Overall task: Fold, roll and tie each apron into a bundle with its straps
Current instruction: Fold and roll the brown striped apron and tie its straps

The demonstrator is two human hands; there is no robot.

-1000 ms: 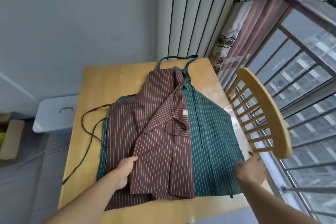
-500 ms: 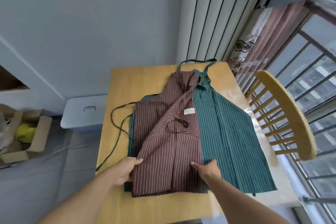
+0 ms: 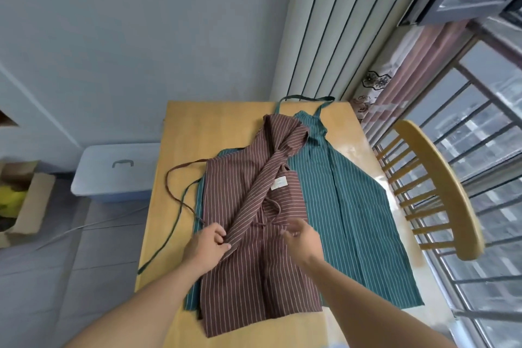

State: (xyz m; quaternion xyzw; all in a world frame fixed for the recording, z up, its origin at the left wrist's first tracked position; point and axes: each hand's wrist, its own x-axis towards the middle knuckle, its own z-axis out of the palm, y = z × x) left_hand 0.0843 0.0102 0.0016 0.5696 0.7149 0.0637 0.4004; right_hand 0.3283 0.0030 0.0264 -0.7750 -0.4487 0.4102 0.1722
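Note:
A brown striped apron (image 3: 248, 268) lies on top of a green striped apron (image 3: 356, 206) on the wooden table (image 3: 203, 127). The brown one is folded in from the right, with a diagonal fold running up to its bib. My left hand (image 3: 207, 244) pinches the folded edge of the brown apron near its lower left. My right hand (image 3: 302, 237) hovers over the brown apron's middle with its fingers loosely curled, right by a brown strap (image 3: 272, 207) lying in a loop on the cloth. Another brown strap (image 3: 176, 186) and a green strap (image 3: 166, 234) trail off the table's left edge.
A wooden spindle-back chair (image 3: 440, 189) stands close to the table's right side, in front of a railed window. A pale blue lidded bin (image 3: 118, 169) and a cardboard box (image 3: 25, 206) sit on the floor at the left. The wall is just behind the table.
My right hand came in from the green apron's right edge to the brown apron's middle. My left hand lifted the brown fold a little higher and further right. The camera has moved closer.

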